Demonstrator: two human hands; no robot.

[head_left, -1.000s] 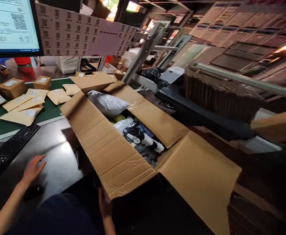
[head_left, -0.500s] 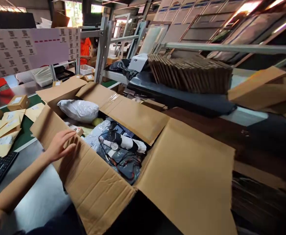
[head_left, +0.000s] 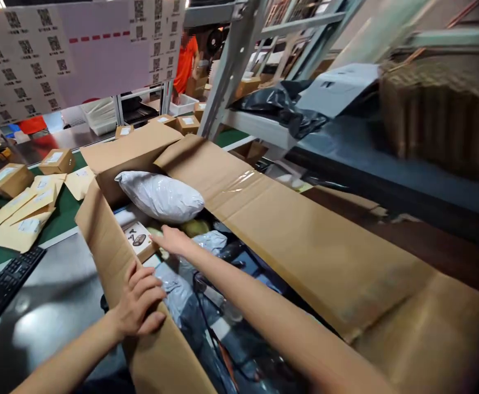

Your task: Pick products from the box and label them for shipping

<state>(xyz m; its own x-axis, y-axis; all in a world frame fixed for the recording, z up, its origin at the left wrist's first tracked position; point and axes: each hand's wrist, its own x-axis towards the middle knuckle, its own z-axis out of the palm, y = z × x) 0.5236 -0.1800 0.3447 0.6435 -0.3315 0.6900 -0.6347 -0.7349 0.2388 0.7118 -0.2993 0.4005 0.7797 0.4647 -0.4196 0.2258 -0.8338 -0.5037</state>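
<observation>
A large open cardboard box [head_left: 104,235] is filled with bagged goods. My left hand [head_left: 141,301] is closed over its near flap, fingers bent across the cardboard edge. My right hand [head_left: 171,241] reaches into the box with fingers stretched out, its fingertips at the right edge of a small white box with a dark printed picture [head_left: 138,237]. Whether they grip it is not clear. Behind that hand lies a puffy white plastic mailer bag [head_left: 161,198]. Grey plastic bags [head_left: 176,287] and a black cable [head_left: 209,323] lie under my right forearm, which hides part of the contents.
On the green surface at left are padded envelopes [head_left: 30,219] and small labelled cartons [head_left: 10,179]. A black keyboard [head_left: 7,290] lies on the metal table. A metal post [head_left: 233,65] and a shelf with stacked cardboard [head_left: 440,115] stand behind. Someone in orange [head_left: 185,64] is farther back.
My right hand has come into view and reached into the box beside the small white box. My left hand now bends over the flap's edge. The view has turned left and moved closer.
</observation>
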